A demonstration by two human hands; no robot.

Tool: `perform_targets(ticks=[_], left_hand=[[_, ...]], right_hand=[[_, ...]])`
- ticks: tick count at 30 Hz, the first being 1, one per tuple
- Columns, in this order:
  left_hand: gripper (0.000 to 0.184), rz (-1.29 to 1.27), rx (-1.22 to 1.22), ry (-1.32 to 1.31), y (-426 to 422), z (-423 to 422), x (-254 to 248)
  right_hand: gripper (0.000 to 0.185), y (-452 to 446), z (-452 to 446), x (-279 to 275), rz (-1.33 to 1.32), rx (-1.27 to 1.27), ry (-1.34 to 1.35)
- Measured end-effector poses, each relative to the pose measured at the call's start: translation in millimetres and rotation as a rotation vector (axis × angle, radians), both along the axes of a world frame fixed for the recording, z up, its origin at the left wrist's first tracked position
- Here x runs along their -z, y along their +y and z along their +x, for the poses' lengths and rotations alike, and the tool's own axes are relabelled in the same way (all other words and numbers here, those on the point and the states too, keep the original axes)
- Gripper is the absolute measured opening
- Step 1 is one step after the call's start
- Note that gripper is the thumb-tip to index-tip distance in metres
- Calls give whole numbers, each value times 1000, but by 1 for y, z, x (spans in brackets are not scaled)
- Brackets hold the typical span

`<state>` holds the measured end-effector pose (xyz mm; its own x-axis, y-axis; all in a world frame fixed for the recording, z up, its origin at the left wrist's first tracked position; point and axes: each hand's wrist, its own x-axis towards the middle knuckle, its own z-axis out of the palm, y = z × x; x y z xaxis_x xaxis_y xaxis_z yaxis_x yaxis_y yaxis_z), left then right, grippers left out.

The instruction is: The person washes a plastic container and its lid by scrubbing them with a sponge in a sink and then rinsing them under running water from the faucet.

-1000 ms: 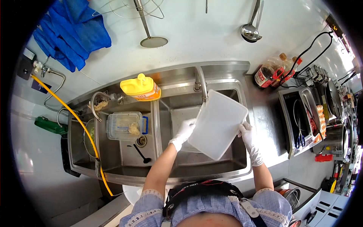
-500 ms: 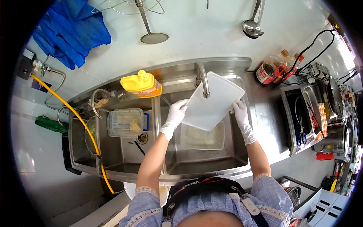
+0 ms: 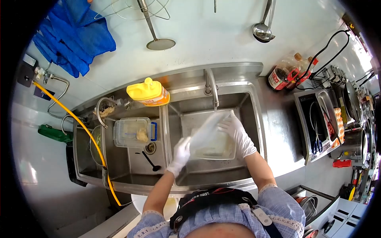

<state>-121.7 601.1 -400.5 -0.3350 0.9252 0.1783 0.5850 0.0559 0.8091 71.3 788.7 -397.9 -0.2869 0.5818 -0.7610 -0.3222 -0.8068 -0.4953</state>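
The fingers of my left hand [image 3: 181,152] are curled round one edge of a blurred pale lid [image 3: 205,130]; those of my right hand [image 3: 237,131] lie half open against its other side, and whether they pinch it I cannot tell. The lid is tilted above the right basin [image 3: 194,105], under the tap [image 3: 213,89]. Wet gloves could let it slip onto the container [image 3: 222,154] below, or water could splash off its slope. I count one lid, two containers, one yellow jug [image 3: 146,94].
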Motion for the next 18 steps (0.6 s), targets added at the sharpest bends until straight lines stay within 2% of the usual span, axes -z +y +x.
perform_targets(ticks=[1, 2, 4, 5, 6, 8, 11, 14, 18], left_hand=[[22, 29, 6, 62, -11, 8, 7], [28, -37, 10, 224, -20, 15, 14], [34, -85, 48, 320, -34, 27, 23], [36, -52, 54, 365, -39, 31, 30], [38, -21, 56, 411, -43, 33, 37], [38, -38, 61, 405, -44, 35, 34], [38, -27, 122, 326, -42, 34, 32], [37, -34, -13, 223, -37, 22, 34], [43, -134, -246, 36, -25, 3, 53]], right_hand=[[40, -2, -6, -17, -113, -14, 65], [40, -1, -12, -7, -108, -14, 65], [42, 5, -24, 14, 293, -377, -297], [37, 5, -24, 1, 393, -526, -366], [37, 4, -25, -11, 406, -535, -362], [30, -3, -25, -23, 613, -558, -396], [29, -12, -12, -32, 763, -531, -410], [31, -23, 13, -49, 810, -584, -349], [30, -29, 49, -36, 813, -659, -285]])
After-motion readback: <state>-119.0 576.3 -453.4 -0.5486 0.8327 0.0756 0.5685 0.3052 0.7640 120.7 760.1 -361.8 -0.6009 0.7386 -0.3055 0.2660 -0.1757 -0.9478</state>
